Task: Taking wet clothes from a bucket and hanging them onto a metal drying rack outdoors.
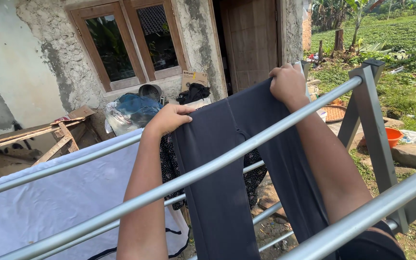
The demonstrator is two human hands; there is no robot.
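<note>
Two hands [169, 118], one dark trousers [227, 159] and one white sheet [63, 197] hang at the drying rack [208, 168]; one orange bowl [393, 136] lies right of it.

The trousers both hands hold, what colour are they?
The trousers are plain dark grey, seen in the head view.

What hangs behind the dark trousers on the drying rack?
Behind the dark trousers, a black dotted garment shows at both sides. Its middle is covered by the trousers, so its full shape cannot be told. The left hand and right hand grip the trousers' top edge.
</note>
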